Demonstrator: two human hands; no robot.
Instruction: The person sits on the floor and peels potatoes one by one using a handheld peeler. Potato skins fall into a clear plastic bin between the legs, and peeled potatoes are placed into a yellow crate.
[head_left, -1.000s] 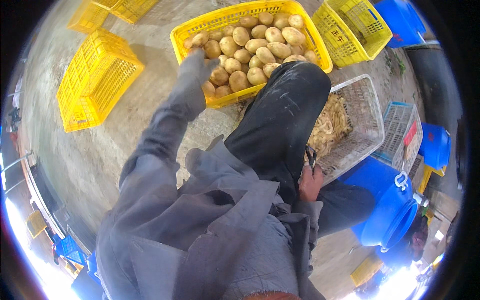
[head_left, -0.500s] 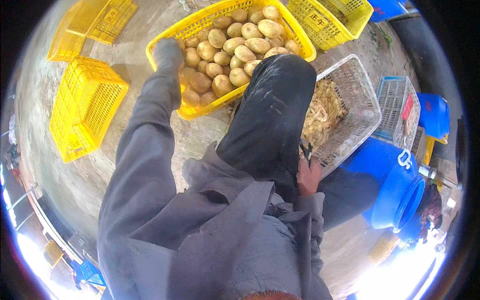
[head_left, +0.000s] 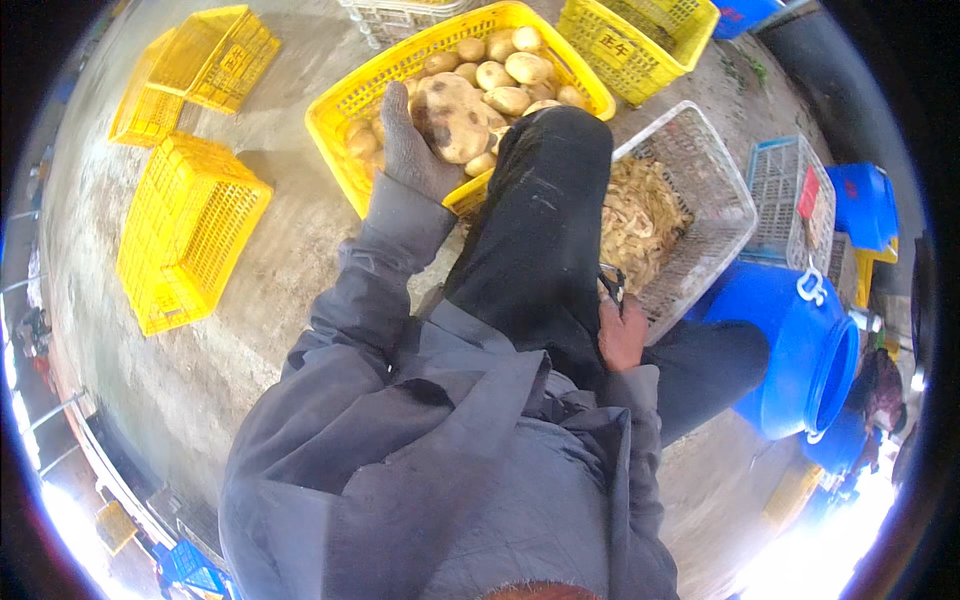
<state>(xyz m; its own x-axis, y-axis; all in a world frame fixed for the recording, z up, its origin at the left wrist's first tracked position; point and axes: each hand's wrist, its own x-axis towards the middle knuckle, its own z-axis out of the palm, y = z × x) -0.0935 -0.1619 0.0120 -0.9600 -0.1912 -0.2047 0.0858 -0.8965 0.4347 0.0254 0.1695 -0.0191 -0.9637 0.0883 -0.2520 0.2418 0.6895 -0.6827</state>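
Note:
My left hand [head_left: 412,150], in a grey glove, is closed round a large potato [head_left: 450,118] with dark patches on its skin. It holds the potato up over a yellow crate [head_left: 332,130] full of pale brown potatoes [head_left: 508,70]. Bare and low beside my right thigh, my right hand [head_left: 622,332] grips a small dark peeler [head_left: 612,282], its far end partly against my trousers. Just beyond that hand stands a dirty white crate [head_left: 722,225] with a heap of peelings [head_left: 645,215] inside.
Several yellow crates [head_left: 190,235] stand on the concrete floor to the left. Another yellow crate [head_left: 620,55] is at the far right of the potatoes. Blue barrels [head_left: 775,340] and a grey crate [head_left: 790,205] are on the right. My bent knee [head_left: 550,150] juts between the two working crates.
My left hand has come up and back from the potato crate, now with a large potato in it. The right hand keeps its place with the peeler.

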